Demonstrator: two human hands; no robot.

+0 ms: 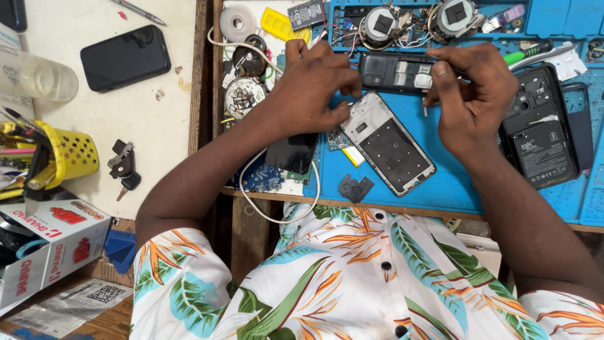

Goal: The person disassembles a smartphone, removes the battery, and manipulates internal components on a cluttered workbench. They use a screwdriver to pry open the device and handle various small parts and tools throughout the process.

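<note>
1. The left hand [311,88] rests its curled fingers on the upper left corner of an opened phone frame [388,142], pinning it to the blue mat [440,182] at the middle of the surface.
2. The right hand [469,94] is closed in a pinch around a thin tool, too small to identify; its tip hangs just above the mat, beside the frame's upper right corner.
3. Risk, as a judgement: the frame lies tilted and is held at one corner only, so a sideways push from the tool could make it pivot or skid.
4. Risk: a slipped tip could scratch the frame's dark inner panel or jab the holding fingers, which sit near it.
5. Risk: a white cable [277,217] loops under the left forearm and over the surface edge; the arm could snag it and drag the small circuit board [261,179] off.
6. Count near the hands: one opened frame, one dark keypad phone body [396,70] just behind it, one larger black phone with its back off [540,129] to the right.
7. Count farther out: two round motor-like parts [415,22] at the top, one loose black cover piece [354,187] near the mat's front edge.
8. Count on the pale surface to the left: one black smartphone [126,56], one yellow perforated cup [70,154], one set of keys [124,167].
</note>
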